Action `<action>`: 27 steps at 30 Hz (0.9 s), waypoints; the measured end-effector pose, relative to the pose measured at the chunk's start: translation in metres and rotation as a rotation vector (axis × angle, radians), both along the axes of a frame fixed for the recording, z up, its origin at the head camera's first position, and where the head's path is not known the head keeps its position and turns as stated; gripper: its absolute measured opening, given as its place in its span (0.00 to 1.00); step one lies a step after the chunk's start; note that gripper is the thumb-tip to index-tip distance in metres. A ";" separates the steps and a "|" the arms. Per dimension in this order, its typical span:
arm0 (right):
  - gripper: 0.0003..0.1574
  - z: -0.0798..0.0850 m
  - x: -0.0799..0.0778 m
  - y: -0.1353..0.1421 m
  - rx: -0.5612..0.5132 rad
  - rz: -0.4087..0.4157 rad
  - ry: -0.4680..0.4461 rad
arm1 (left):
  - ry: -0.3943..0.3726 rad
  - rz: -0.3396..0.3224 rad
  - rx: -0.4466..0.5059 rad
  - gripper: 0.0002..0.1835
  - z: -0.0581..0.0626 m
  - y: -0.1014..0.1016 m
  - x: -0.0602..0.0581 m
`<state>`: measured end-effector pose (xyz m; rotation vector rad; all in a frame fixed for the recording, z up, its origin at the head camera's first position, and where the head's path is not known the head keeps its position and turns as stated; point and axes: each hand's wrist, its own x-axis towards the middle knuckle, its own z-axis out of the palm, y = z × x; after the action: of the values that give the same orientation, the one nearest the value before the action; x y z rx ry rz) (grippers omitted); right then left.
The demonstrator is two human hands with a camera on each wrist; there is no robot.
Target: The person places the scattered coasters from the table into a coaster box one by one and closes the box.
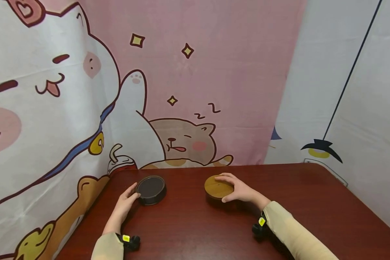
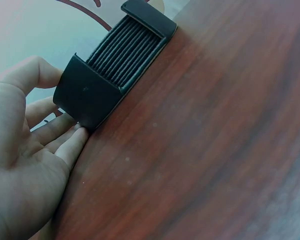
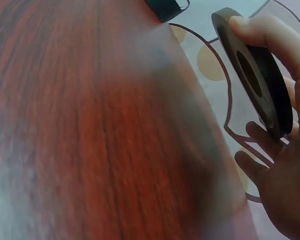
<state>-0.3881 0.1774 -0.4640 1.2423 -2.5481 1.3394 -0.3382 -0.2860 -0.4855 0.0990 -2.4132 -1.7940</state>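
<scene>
On the table, toward the left, stands a round black coaster holder (image 1: 151,189). Through a gap in its side, the left wrist view shows a stack of several thin dark discs (image 2: 125,50). My left hand (image 1: 125,202) holds the left side of this holder, thumb and fingers against its curved wall. My right hand (image 1: 242,189) grips a round coaster (image 1: 217,187), wooden on top, by its edge, a little above the tabletop. In the right wrist view, the coaster's dark rim and a round recess (image 3: 250,72) in its underside show. Some right fingers are hidden behind the coaster.
The dark red wooden table (image 1: 188,224) ends at a back edge near both items. Behind it hangs a cloth (image 1: 230,72) printed with cartoon animals. Small black cameras (image 1: 131,243) sit on both wrists.
</scene>
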 end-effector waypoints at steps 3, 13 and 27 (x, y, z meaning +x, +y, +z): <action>0.49 -0.007 -0.007 -0.005 0.008 -0.012 0.018 | 0.004 -0.012 0.011 0.31 0.000 0.001 0.001; 0.50 -0.008 -0.018 -0.025 0.012 -0.043 0.033 | 0.012 -0.019 -0.014 0.30 0.002 0.000 0.001; 0.48 -0.009 -0.030 -0.057 0.019 -0.040 0.048 | 0.006 0.009 -0.004 0.30 0.000 -0.001 -0.003</action>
<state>-0.4179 0.1205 -0.4728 1.2040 -2.5449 1.2644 -0.3412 -0.2869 -0.4860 0.1032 -2.4086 -1.7830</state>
